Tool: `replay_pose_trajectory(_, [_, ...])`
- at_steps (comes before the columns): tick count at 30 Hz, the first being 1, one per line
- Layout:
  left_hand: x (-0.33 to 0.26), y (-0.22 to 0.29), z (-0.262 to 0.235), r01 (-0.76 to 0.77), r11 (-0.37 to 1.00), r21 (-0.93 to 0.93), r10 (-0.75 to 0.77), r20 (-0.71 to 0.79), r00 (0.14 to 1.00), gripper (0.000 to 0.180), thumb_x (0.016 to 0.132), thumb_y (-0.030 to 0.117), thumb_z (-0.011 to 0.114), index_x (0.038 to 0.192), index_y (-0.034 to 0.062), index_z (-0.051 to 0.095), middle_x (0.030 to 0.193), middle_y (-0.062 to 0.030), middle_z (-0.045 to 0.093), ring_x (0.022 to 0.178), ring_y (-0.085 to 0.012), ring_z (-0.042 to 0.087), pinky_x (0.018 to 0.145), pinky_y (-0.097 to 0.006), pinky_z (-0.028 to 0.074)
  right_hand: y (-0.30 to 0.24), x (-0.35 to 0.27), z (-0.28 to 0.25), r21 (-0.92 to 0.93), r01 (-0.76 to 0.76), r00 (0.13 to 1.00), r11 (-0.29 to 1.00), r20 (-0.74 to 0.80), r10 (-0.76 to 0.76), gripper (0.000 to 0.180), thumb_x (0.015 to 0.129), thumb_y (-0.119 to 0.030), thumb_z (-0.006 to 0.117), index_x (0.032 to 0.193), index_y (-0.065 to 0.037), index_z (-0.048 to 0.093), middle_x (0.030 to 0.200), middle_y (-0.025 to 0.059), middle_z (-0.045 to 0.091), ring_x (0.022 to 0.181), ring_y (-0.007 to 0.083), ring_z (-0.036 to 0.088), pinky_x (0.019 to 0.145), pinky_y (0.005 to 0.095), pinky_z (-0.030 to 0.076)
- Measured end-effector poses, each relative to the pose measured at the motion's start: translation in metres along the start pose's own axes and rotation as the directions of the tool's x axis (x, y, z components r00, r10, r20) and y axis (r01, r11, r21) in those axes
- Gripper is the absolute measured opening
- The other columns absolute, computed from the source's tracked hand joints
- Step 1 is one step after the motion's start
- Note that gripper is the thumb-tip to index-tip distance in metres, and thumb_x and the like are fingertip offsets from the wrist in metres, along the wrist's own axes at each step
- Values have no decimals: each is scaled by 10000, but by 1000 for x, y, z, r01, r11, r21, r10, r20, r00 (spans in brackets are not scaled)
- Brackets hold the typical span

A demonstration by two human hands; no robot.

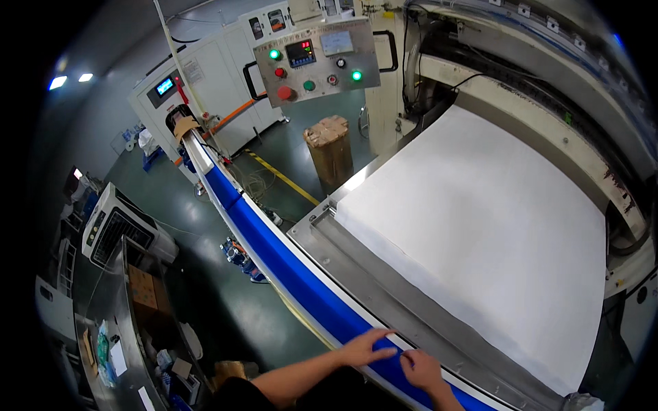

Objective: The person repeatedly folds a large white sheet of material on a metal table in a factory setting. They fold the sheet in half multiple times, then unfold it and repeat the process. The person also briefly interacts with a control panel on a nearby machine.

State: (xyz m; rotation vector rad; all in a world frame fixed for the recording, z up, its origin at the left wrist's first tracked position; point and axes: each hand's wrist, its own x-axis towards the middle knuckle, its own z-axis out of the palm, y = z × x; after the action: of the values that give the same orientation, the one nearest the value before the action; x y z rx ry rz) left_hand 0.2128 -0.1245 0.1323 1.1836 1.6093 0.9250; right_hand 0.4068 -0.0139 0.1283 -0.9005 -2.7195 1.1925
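My left hand hovers over or rests at the edge of a long blue conveyor belt, its fingers stretched out and its thumb apart. It is open, with nothing seen in it. Close beside it, my right hand is closed, its fingers curled inward over the belt. What those fingers hold, if anything, is hidden. Just beyond both hands runs the grey metal edge of a machine bed. On that bed lies a wide stack of white sheets, reaching under the machine's frame.
A control panel with lit buttons hangs ahead. Behind the bed stands the large press-like machine. A brown wrapped block stands on the floor beyond the belt. At left are an air cooler and a cluttered metal bench.
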Motion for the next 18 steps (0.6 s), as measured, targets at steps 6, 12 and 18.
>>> replay_pose_trajectory(6, [88, -75, -91, -58, 787, 615, 322, -330, 887, 275, 795, 175, 611, 1046, 69, 577, 1027, -148, 579, 957, -335, 540, 845, -426, 439, 15, 52, -12, -35, -185, 982, 982, -39, 184, 206, 838, -276, 562, 913, -98, 632, 841, 123, 640, 772, 322, 620, 675, 406, 493])
replay_pose_trajectory(12, [146, -126, -149, -68, 645, 761, 504, -356, 787, 292, 778, 155, 599, 1052, 64, 549, 1083, -119, 539, 1051, -308, 507, 916, -437, 402, -13, 166, -11, -6, -70, 991, 998, -114, 69, 169, 837, -242, 572, 900, -91, 614, 801, 134, 625, 753, 337, 605, 655, 417, 483])
replay_pose_trajectory(18, [149, -137, -145, 4, 718, 696, 418, -435, 797, 365, 749, 145, 622, 1098, 74, 538, 1167, -100, 520, 1135, -288, 483, 929, -426, 393, -43, 301, -3, 28, 25, 995, 999, -93, -23, 183, 850, -228, 556, 917, -68, 616, 820, 137, 634, 756, 327, 613, 666, 412, 485])
